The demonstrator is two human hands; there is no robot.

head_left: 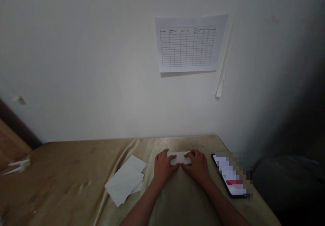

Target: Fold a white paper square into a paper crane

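Observation:
A small folded white paper (pixel 179 158) lies on the tan cloth-covered table (pixel 76 172) near its far edge. My left hand (pixel 164 167) rests on the paper's left end, fingers curled over it and pressing it down. On the right end sits my right hand (pixel 198 165), its fingers bent and pressing in the same way. Both thumbs meet under the paper's near edge.
A loose stack of white paper sheets (pixel 126 182) lies to the left of my hands. A phone (pixel 230 178) with a lit screen lies at the right table edge. A printed table sheet (pixel 189 45) hangs on the wall behind. A dark shape stands at far right.

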